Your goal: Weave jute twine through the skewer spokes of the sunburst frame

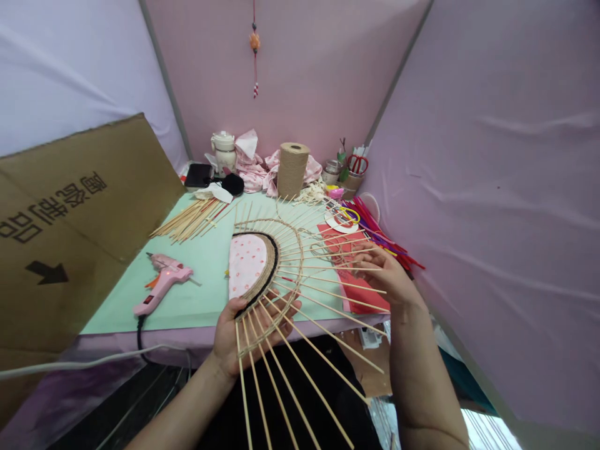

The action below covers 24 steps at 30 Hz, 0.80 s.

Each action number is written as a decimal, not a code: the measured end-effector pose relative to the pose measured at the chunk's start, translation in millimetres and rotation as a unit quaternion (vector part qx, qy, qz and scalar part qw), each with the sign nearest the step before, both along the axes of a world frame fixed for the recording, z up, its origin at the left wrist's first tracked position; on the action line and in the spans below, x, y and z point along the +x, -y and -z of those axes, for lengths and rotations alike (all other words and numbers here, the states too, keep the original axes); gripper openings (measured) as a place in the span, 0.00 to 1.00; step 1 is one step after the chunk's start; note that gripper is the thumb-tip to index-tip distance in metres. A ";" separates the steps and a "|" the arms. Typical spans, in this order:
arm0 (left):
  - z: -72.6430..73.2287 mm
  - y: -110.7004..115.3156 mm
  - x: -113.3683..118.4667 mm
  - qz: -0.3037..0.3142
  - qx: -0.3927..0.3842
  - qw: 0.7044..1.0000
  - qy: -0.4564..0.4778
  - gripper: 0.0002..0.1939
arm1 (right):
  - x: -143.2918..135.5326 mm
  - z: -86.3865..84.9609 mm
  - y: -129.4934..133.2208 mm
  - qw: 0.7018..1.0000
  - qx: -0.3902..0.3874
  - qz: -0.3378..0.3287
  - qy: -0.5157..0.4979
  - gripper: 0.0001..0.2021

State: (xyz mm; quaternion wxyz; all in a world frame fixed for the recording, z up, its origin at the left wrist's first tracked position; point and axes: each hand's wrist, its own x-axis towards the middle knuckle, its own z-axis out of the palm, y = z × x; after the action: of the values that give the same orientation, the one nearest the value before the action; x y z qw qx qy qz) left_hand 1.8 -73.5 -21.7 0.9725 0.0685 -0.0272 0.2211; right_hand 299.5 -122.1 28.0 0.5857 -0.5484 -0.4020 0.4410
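My left hand [248, 331] grips the lower edge of a half-round piece [248, 259], thumb in front and fingers behind. The piece has a pink dotted fabric centre, a black cord edge and a band of twine. Thin bamboo sticks [323, 309] fan out from its curved side, and an outer ring of twine [300, 250] winds through them. On the right, my right hand [387, 272] is raised among the stick ends, fingers curled and pinched. A thin strand of twine [323, 273] runs from the ring toward those fingers; the exact grip is partly hidden.
A pink glue gun [164, 281] lies left on the green mat [206, 312], near loose bamboo sticks [194, 220]. A twine spool [293, 170], jar [224, 153] and red-handled scissors [357, 164] stand behind. Red sheets [360, 290] lie right; a cardboard panel [84, 231] stands left.
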 end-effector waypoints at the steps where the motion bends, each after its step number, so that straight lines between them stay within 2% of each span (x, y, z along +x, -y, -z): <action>1: 0.2 0.0 0.1 0.000 0.000 1.000 0.000 0.24 | 5.5 -0.9 4.9 1.000 0.010 0.005 0.028 0.17; 6: 1.7 -0.2 0.8 0.005 0.001 1.000 0.004 0.24 | 18.7 -6.9 21.7 0.983 0.085 0.077 0.142 0.12; 10: 2.9 -0.7 0.4 0.008 0.004 1.000 0.007 0.24 | 11.8 -12.2 21.8 0.958 0.149 0.147 0.195 0.10; 14: 3.5 -1.1 -0.1 0.013 0.018 1.000 0.016 0.24 | 6.2 -16.9 17.2 0.937 0.198 0.187 0.218 0.10; 20: 6.0 -0.9 0.5 0.017 0.030 0.999 0.023 0.25 | 11.8 -22.7 5.8 0.930 0.207 0.197 0.229 0.06; 24: 5.4 -0.1 0.4 0.017 0.030 0.999 0.020 0.24 | 12.2 -18.1 -6.1 0.933 0.201 0.219 0.205 0.06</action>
State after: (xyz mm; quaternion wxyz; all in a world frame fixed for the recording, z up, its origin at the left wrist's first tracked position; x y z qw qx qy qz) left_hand 2.2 -73.3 -27.1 0.9728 0.0930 -0.0544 0.2051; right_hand 311.7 -115.9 46.2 0.6705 -0.5720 -0.4639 0.0898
